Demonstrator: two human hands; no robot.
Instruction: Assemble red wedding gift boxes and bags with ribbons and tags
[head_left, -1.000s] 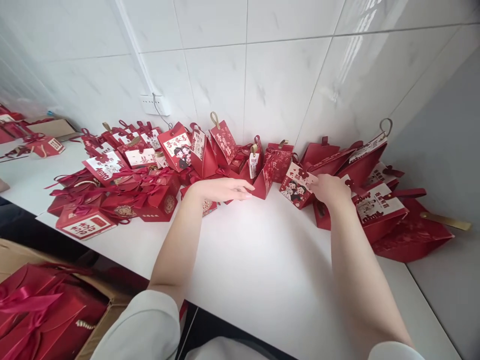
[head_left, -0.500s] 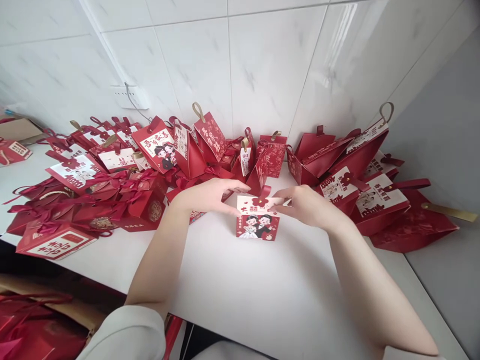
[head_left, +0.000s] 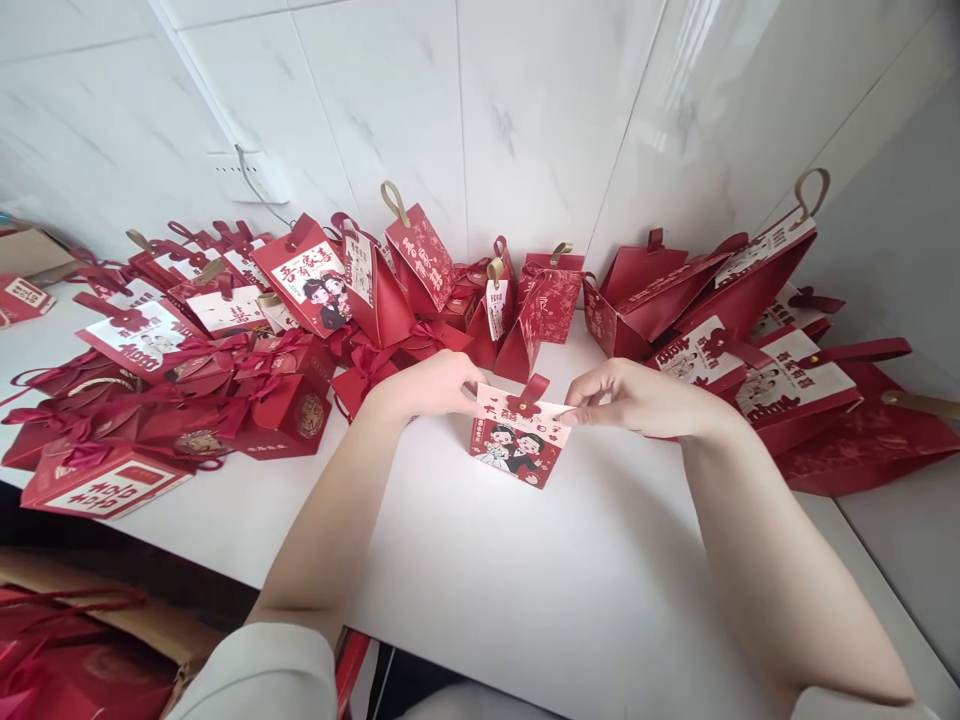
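Observation:
A small red and white box (head_left: 519, 445) with a cartoon couple on its front and a red loop on top stands slightly turned on the white table (head_left: 510, 600). At its upper left edge is my left hand (head_left: 442, 385), closed on the box, its fingertips partly behind the white top. My right hand (head_left: 611, 395) pinches the upper right corner between thumb and fingers. The back of the box is hidden.
Many red gift boxes (head_left: 281, 410) with ribbons crowd the left side. More triangular red boxes (head_left: 712, 280) stand at the right by the tiled wall (head_left: 540, 120). A cardboard box (head_left: 187, 620) with red bags is at the lower left.
My left fingers, earlier apart, have closed in on the box. The box has turned and tilted a little, and the camera view has shifted slightly.

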